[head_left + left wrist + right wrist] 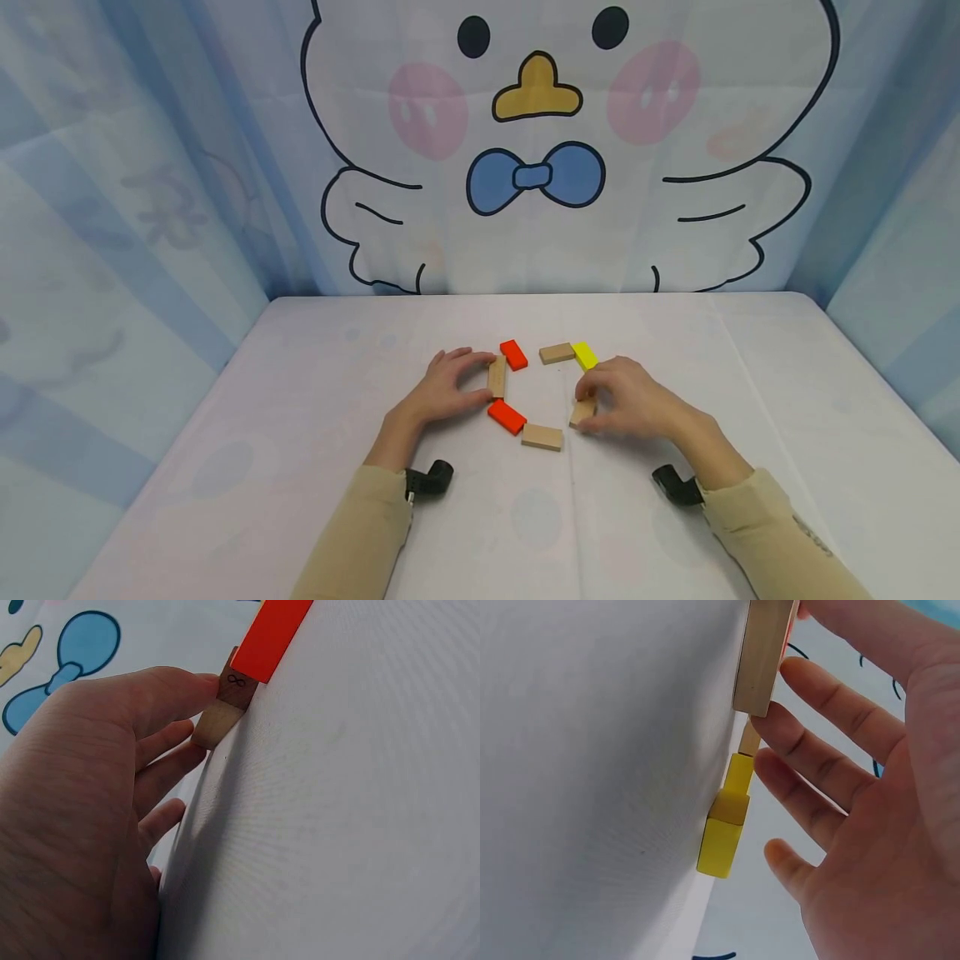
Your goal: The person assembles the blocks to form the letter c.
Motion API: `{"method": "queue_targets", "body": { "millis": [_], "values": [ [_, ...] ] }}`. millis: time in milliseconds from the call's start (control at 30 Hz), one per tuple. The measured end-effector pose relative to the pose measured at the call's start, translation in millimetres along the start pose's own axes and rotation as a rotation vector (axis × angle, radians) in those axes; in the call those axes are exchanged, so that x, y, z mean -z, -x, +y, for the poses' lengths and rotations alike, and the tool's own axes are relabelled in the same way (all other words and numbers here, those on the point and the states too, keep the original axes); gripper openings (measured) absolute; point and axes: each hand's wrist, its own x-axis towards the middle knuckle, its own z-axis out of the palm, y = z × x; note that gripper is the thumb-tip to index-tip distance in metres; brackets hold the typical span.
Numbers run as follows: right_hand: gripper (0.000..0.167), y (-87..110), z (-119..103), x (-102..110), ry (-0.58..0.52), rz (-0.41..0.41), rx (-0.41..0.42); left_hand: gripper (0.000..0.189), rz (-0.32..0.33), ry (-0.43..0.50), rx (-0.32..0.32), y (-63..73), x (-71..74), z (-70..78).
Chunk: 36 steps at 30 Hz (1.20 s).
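Note:
My left hand (pixel 447 387) pinches a plain wooden block (pixel 497 377) between thumb and fingers. In the left wrist view, a dark mark like an 8 shows on this block's end (pixel 237 681), next to a red block (pixel 271 641). On the other side of the ring of blocks, my right hand (pixel 633 398) holds another plain wooden block (pixel 582 412) between thumb and fingertips. That block (pixel 763 660) is close to the tablecloth in the right wrist view, with yellow (pixel 721 847) showing beyond it.
Red blocks (pixel 513 355) (pixel 507 417) lie at either end of the left block. A wooden block (pixel 542 437) is at the near side; another (pixel 557 353) meets a yellow block (pixel 585 356) at the far side. A printed curtain (pixel 540 250) hangs behind the white-covered table (pixel 300 433).

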Motion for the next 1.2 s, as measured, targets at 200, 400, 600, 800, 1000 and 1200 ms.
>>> {"method": "queue_targets", "body": {
  "millis": [200,400,600,800,1000,1200],
  "values": [
    [0.027,1.6,-5.2,-0.3,-0.016,-0.019,0.012,0.058,0.005,0.003,-0.003,1.0,0.7,0.7],
    [0.028,3.2,-7.6,-1.3,-0.024,-0.047,0.003,0.058,0.007,0.004,-0.006,1.3,0.5,1.3],
    [0.03,3.8,-9.2,-1.9,-0.041,-0.063,0.003,0.058,0.007,0.001,-0.001,1.3,0.4,1.4],
    [0.031,4.4,-12.1,-2.6,-0.053,-0.068,-0.004,0.057,0.014,0.0,0.0,1.0,-0.7,1.0],
    [0.03,4.1,-13.7,-3.4,-0.048,-0.071,-0.014,0.057,0.012,-0.008,0.009,0.7,-0.9,1.2],
    [0.03,3.4,-14.5,-4.1,-0.039,-0.067,-0.012,0.057,0.012,-0.003,0.011,0.9,-0.3,2.3]
  ]
}}
